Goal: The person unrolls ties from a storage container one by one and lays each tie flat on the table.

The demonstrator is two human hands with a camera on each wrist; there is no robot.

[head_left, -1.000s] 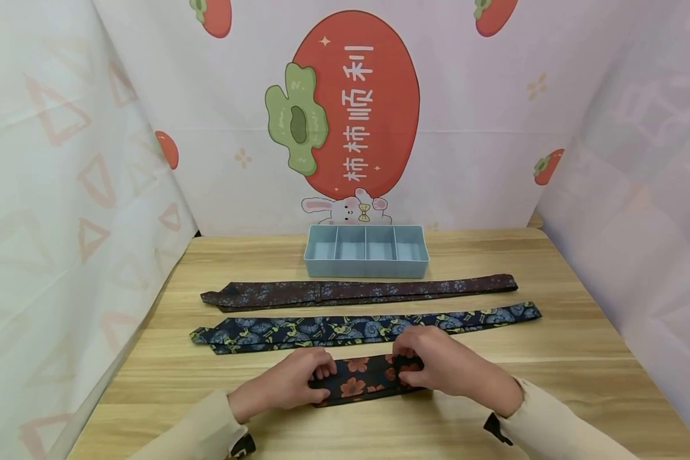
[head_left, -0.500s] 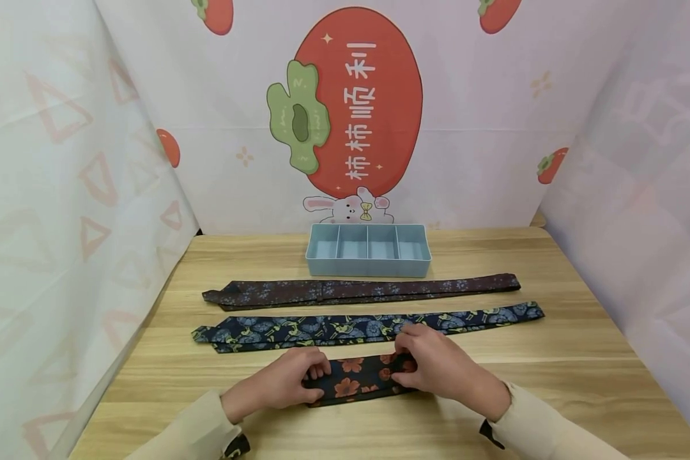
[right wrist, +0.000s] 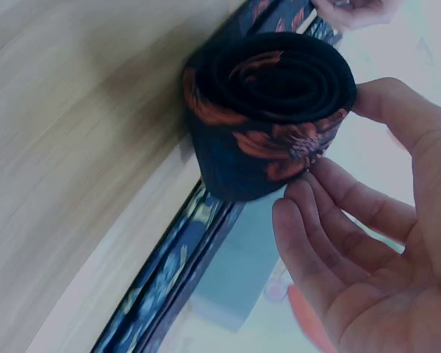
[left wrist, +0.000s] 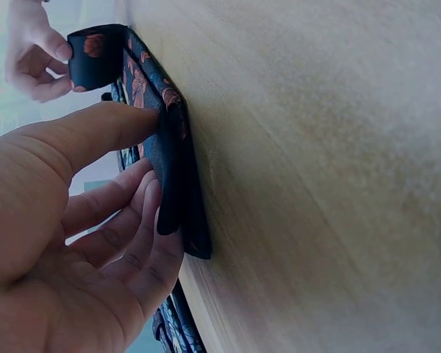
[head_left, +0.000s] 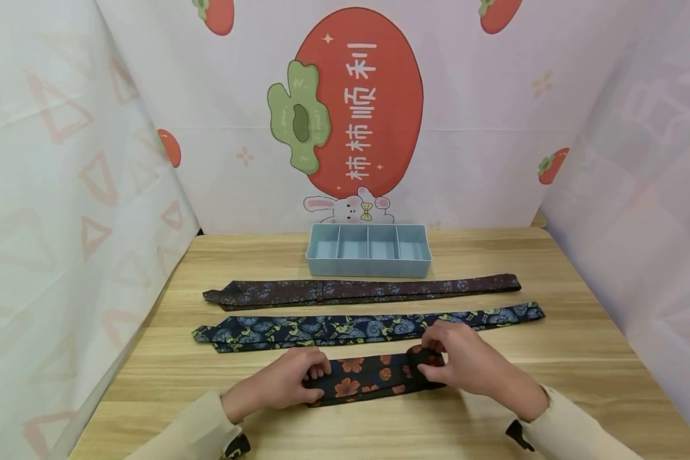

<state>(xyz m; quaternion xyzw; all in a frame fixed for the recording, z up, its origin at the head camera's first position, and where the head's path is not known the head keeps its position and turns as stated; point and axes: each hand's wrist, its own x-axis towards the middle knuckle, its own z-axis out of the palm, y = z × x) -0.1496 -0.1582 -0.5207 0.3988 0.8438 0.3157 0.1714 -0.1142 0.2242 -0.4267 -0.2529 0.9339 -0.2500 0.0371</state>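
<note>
A dark necktie with orange flowers (head_left: 353, 378) lies nearest the person, flat in its middle and wound into a roll (right wrist: 268, 140) at the right. My right hand (head_left: 468, 361) grips that roll across its width, thumb on one edge and fingertips on the other; the coiled layers show in the right wrist view. At the tie's left part, my left hand (head_left: 284, 382) pinches it between thumb and fingers. The left wrist view shows a folded layer of dark cloth under the left thumb (left wrist: 125, 125). Both hands partly cover the tie.
Just beyond lies a navy necktie with blue and yellow figures (head_left: 370, 328), stretched out flat. Behind it is a maroon necktie with small blue flowers (head_left: 379, 292). A pale blue box with several compartments (head_left: 368, 267) stands at the back of the wooden table (head_left: 483, 252), before a printed cloth.
My right hand has moved to the right with the roll, and more of the flat tie shows between the hands. The left hand keeps its grip almost in place.
</note>
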